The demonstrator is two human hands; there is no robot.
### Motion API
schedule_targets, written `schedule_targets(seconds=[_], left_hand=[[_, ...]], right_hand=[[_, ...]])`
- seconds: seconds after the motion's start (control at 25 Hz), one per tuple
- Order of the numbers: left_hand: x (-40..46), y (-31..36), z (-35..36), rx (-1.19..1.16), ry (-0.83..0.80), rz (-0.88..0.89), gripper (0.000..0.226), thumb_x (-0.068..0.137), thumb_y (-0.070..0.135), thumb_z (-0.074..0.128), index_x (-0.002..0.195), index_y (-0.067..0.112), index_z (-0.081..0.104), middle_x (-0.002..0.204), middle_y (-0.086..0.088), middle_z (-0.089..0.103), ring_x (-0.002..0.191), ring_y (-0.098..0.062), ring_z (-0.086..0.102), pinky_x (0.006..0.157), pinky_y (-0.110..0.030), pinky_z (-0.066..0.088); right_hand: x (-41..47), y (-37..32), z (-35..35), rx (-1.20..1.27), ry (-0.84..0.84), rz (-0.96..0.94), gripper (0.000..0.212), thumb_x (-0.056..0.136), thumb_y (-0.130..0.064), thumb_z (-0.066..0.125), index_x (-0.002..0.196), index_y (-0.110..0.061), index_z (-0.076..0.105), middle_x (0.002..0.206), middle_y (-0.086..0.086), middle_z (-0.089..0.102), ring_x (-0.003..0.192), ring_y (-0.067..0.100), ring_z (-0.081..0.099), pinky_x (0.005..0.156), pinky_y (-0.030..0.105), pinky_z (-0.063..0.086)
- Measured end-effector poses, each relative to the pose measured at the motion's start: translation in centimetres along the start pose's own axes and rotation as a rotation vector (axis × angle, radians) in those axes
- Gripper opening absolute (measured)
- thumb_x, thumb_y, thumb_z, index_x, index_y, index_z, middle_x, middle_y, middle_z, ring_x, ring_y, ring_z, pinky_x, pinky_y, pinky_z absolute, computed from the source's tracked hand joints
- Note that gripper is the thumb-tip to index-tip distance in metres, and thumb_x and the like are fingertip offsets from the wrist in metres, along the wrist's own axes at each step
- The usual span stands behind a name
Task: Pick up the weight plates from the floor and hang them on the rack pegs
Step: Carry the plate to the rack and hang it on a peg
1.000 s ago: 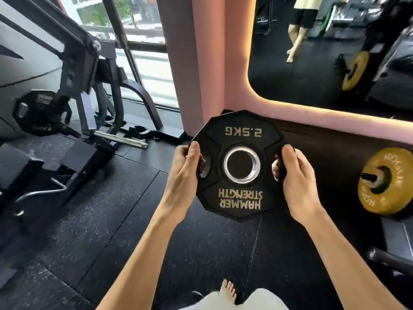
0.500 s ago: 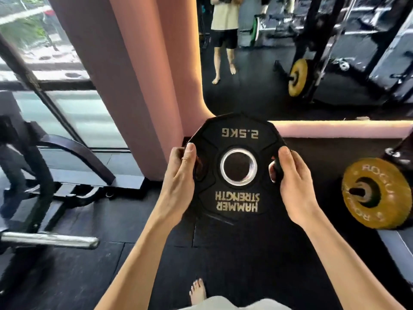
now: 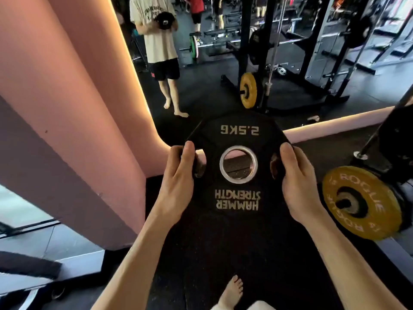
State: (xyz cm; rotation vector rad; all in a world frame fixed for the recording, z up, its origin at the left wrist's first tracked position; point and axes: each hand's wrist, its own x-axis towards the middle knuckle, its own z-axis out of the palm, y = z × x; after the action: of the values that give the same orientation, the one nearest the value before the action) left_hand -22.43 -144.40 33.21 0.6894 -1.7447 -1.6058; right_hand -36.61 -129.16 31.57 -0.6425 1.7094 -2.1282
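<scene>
A black 2.5 kg weight plate [image 3: 237, 135] with a metal-ringed centre hole is held up in front of me, its lettering upside down. My left hand [image 3: 178, 184] grips its left edge, thumb on the face and fingers through the left grip slot. My right hand [image 3: 297, 184] grips the right edge the same way. To the right, a yellow plate [image 3: 362, 202] hangs on a low rack peg [image 3: 342, 203], about a hand's width from my right hand.
A pink pillar [image 3: 67, 130] stands close on the left. A wall mirror [image 3: 245, 52] ahead reflects a standing person, a rack and another yellow plate. Black rubber flooring [image 3: 223, 253] lies below, with my bare foot [image 3: 232, 291] on it. Dark rack parts [image 3: 393, 135] rise at the right edge.
The view has swung right and upward: the machine on the left has left the frame, and the mirror and yellow plate are nearer. Both hands keep the same grip on the black plate.
</scene>
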Motion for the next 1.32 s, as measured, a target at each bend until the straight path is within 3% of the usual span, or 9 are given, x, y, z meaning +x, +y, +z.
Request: schedule_targets(seconds=[0.16, 0.36, 0.52, 0.6, 0.72, 0.84, 0.96, 1.08, 1.32], left_hand=[[10.4, 0.3, 4.3, 0.04, -0.064, 0.057, 0.046, 0.102, 0.047, 0.037, 0.093, 0.004, 0.051, 0.075, 0.001, 0.054, 0.07, -0.01, 0.053, 0.069, -0.025, 0.047], [20.8, 0.2, 10.5, 0.022, -0.243, 0.052, 0.044, 0.101, 0.048, 0.037, 0.092, 0.009, 0.054, 0.082, -0.006, 0.055, 0.075, -0.016, 0.054, 0.072, -0.033, 0.048], [27.9, 0.4, 17.1, -0.068, -0.457, 0.083, 0.038, 0.103, 0.041, 0.037, 0.091, 0.009, 0.053, 0.079, -0.005, 0.054, 0.068, -0.009, 0.053, 0.067, -0.024, 0.046], [31.0, 0.5, 20.4, -0.107, -0.559, 0.082, 0.036, 0.103, 0.041, 0.037, 0.091, 0.011, 0.052, 0.078, -0.002, 0.053, 0.067, -0.005, 0.052, 0.065, -0.02, 0.046], [35.7, 0.9, 25.6, -0.128, -0.717, 0.097, 0.038, 0.101, 0.048, 0.04, 0.087, 0.015, 0.051, 0.08, -0.003, 0.052, 0.073, -0.01, 0.051, 0.072, -0.03, 0.043], [38.2, 2.8, 30.9, -0.169, -0.866, 0.119, 0.036, 0.1, 0.05, 0.041, 0.084, 0.02, 0.052, 0.082, 0.001, 0.055, 0.081, -0.013, 0.054, 0.083, -0.036, 0.043], [39.4, 5.8, 36.1, -0.233, -0.98, 0.138, 0.039, 0.098, 0.053, 0.043, 0.094, 0.016, 0.058, 0.093, -0.004, 0.065, 0.094, -0.017, 0.063, 0.092, -0.039, 0.047], [39.9, 9.9, 41.6, -0.302, -1.043, 0.24, 0.042, 0.094, 0.058, 0.046, 0.086, 0.018, 0.055, 0.08, 0.001, 0.06, 0.075, -0.012, 0.057, 0.076, -0.035, 0.045], [39.4, 18.5, 51.2, -0.431, -1.022, 0.431, 0.037, 0.096, 0.053, 0.044, 0.084, 0.018, 0.051, 0.07, 0.008, 0.053, 0.058, -0.002, 0.049, 0.058, -0.016, 0.038]], right_hand=[[9.3, 0.1, -1.2, -0.07, 0.106, -0.055, 0.025, 0.097, -0.044, 0.048, 0.094, -0.029, 0.068, 0.104, 0.009, 0.069, 0.104, 0.023, 0.065, 0.098, 0.047, 0.049], [17.3, -0.9, -3.8, -0.151, 0.353, -0.106, 0.025, 0.099, -0.039, 0.046, 0.089, -0.024, 0.063, 0.084, -0.01, 0.067, 0.086, 0.008, 0.063, 0.082, 0.032, 0.051], [22.3, -1.2, -7.1, -0.238, 0.555, -0.145, 0.038, 0.085, -0.067, 0.05, 0.092, -0.033, 0.066, 0.102, 0.008, 0.068, 0.102, 0.029, 0.064, 0.093, 0.053, 0.05], [24.1, -1.9, -8.3, -0.301, 0.679, -0.165, 0.036, 0.086, -0.067, 0.05, 0.089, -0.035, 0.066, 0.095, -0.002, 0.069, 0.096, 0.021, 0.064, 0.088, 0.045, 0.052], [26.3, -3.5, -10.0, -0.364, 0.88, -0.192, 0.026, 0.098, -0.047, 0.044, 0.089, -0.03, 0.062, 0.082, -0.015, 0.067, 0.083, 0.004, 0.062, 0.076, 0.024, 0.048], [27.7, -5.7, -11.9, -0.391, 1.036, -0.234, 0.027, 0.097, -0.049, 0.045, 0.094, -0.03, 0.063, 0.093, -0.009, 0.068, 0.092, 0.011, 0.064, 0.083, 0.031, 0.049], [28.7, -9.3, -14.1, -0.467, 1.158, -0.299, 0.031, 0.097, -0.048, 0.045, 0.082, -0.027, 0.06, 0.074, -0.012, 0.064, 0.074, 0.008, 0.059, 0.073, 0.031, 0.045], [29.6, -13.7, -16.7, -0.493, 1.223, -0.386, 0.033, 0.1, -0.044, 0.044, 0.086, -0.019, 0.06, 0.076, 0.008, 0.059, 0.07, 0.008, 0.056, 0.068, 0.028, 0.046], [31.9, -23.4, -22.9, -0.598, 1.22, -0.55, 0.034, 0.1, -0.042, 0.042, 0.084, -0.015, 0.055, 0.07, 0.002, 0.052, 0.065, 0.015, 0.049, 0.063, 0.033, 0.04]])
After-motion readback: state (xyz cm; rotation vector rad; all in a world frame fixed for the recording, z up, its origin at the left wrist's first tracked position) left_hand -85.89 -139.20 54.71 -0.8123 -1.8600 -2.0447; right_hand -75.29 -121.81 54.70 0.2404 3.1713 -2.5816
